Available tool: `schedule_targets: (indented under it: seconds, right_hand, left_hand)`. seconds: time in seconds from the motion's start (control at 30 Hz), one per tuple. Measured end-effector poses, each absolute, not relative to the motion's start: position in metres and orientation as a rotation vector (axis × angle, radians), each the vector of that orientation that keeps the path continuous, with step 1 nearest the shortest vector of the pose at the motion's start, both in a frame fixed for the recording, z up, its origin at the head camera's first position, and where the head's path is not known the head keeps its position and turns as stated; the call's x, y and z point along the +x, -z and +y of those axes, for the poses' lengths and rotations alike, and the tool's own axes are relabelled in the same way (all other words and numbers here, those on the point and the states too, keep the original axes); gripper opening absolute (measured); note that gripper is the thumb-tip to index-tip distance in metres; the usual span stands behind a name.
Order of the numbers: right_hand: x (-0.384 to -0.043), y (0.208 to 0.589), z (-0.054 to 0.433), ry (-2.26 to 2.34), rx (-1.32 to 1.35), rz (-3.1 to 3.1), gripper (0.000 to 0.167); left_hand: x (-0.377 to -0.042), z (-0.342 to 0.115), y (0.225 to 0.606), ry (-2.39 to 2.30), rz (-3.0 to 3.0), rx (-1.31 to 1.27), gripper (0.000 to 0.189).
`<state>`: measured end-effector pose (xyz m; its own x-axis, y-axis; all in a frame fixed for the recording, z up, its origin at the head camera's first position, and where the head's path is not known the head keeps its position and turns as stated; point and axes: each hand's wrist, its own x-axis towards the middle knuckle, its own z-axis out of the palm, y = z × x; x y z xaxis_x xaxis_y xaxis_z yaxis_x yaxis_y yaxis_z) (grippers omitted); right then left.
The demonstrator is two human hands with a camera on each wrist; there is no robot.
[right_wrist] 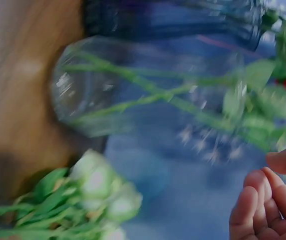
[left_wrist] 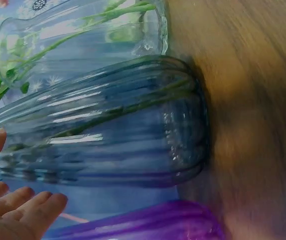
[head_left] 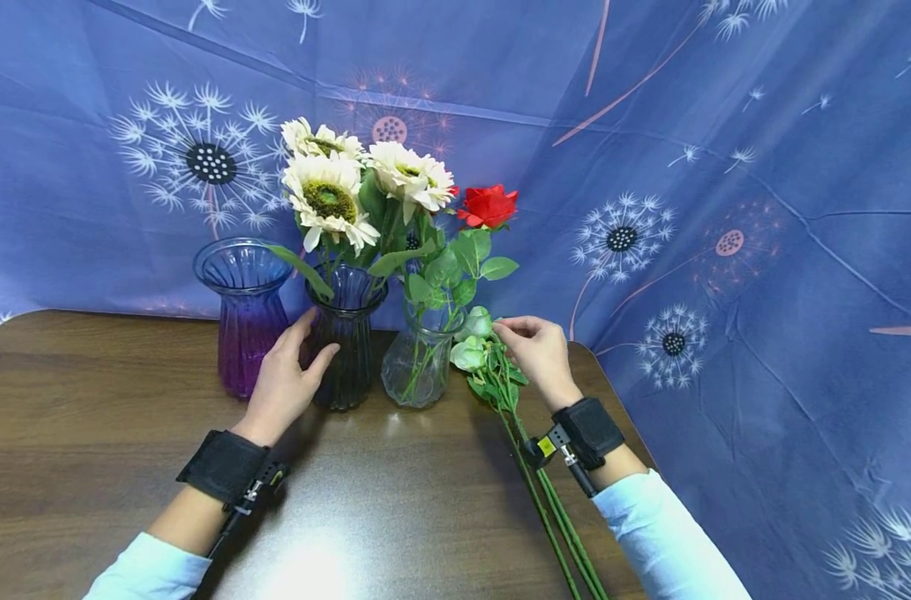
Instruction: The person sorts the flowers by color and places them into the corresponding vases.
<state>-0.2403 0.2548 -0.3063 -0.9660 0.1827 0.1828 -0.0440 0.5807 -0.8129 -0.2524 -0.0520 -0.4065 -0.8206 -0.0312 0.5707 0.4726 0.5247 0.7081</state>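
Observation:
My left hand (head_left: 286,375) is at the dark grey glass vase (head_left: 346,358), thumb and fingers spread to either side; whether it touches the glass I cannot tell. That vase holds cream sunflowers (head_left: 329,198). To its right, a clear glass vase (head_left: 416,375) holds red roses (head_left: 488,206), their stems crossing inside. My right hand (head_left: 533,346) hovers beside that vase, by the heads of pale green-white roses (head_left: 470,354) lying on the table. In the right wrist view its fingers (right_wrist: 250,205) are loosely bent, with nothing seen between them and the thumb.
A blue-to-purple glass vase (head_left: 248,333) stands left of the grey one. Long green stems (head_left: 553,508) of the lying roses run toward the table's front right. Behind the wooden table (head_left: 110,467) hangs a blue cloth (head_left: 530,100) with dandelion prints.

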Motion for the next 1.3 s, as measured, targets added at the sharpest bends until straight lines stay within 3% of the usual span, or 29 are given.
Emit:
schedule_targets:
  seconds: [0.57, 0.97, 1.3]
  right_hand:
    - [-0.223, 0.382, 0.325, -1.405, -0.445, -2.697, 0.027]
    - [-0.234, 0.411, 0.343, -1.290, -0.572, -2.861, 0.030]
    - [-0.243, 0.424, 0.331, -1.309, -0.515, -2.915, 0.029]
  left_hand:
    - [-0.218, -0.094, 0.401, 1.154, -2.149, -0.291, 0.053]
    - [-0.229, -0.119, 0.399, 1.109, -2.125, -0.170, 0.062]
    - [-0.237, -0.129, 0.407, 1.149, -2.202, -0.075, 0.073]
